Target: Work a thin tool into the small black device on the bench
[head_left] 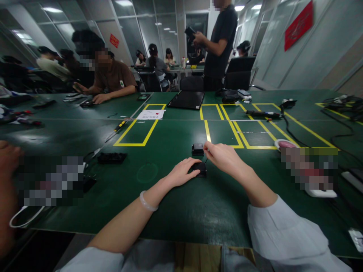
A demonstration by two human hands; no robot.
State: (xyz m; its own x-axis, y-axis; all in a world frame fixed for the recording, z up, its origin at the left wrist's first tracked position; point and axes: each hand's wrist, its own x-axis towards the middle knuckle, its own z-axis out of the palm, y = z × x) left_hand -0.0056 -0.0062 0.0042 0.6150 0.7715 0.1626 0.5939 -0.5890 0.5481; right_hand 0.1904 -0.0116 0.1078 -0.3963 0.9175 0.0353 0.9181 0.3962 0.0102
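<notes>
On the green table (167,211), my left hand (183,172) grips the left side of a small black part (202,170), its thumb and fingers around the edge. Just beyond and to the right, my right hand (222,156) is closed in a pinch over a thin dark piece that slants down toward that part. What exactly it pinches is too small to name. A second small black block (197,149) lies right behind, close to the right fingertips.
A black tray-like part (112,158) and a yellow-black screwdriver (119,126) lie left. A black electric driver (263,114) with its cable is back right. A flat black panel (186,99) lies at the far edge. Another person's arm (8,189) shows at far left.
</notes>
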